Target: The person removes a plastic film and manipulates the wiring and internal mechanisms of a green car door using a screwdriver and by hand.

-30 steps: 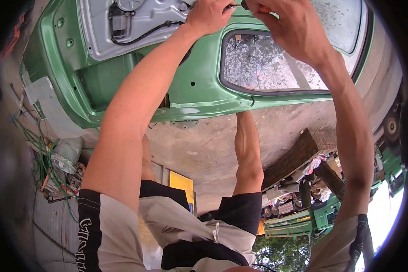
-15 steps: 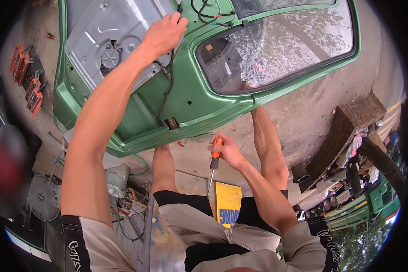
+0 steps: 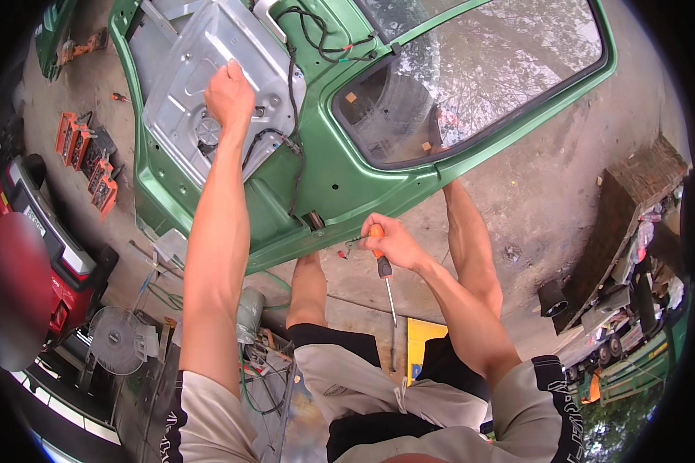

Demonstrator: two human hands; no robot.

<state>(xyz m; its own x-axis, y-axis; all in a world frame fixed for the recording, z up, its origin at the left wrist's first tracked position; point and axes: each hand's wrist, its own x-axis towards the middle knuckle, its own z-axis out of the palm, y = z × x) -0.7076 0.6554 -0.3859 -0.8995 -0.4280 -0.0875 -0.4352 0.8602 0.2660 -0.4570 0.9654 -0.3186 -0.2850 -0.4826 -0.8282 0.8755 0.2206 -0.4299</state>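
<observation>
My right hand (image 3: pixel 400 245) is wrapped round the orange and black handle of a screwdriver (image 3: pixel 384 267); its long shaft points down toward my lap. Ahead of me a green car door (image 3: pixel 316 245) lies tilted, its inner side up and its lower edge above my legs. Over the silver metal panel (image 3: pixel 274 69) in that door is my left hand (image 3: pixel 230 99), fingers curled in. Whatever it may hold is hidden. Just below it sits a round motor (image 3: pixel 208 131). A black wiring harness (image 3: pixel 298 166) runs down the door to its right.
Orange tool cases (image 3: pixel 104 193) lie open on the floor at left, with a red vehicle (image 3: pixel 68 309) and a standing fan (image 3: pixel 117 339) nearer. A wooden box (image 3: pixel 629 193) and scrap fill the right. Yellow sheet (image 3: pixel 423 336) lies by my thighs.
My left hand has moved away from the black part at the panel's top edge, left and down over the panel. The view has shifted; the right hand still grips the screwdriver.
</observation>
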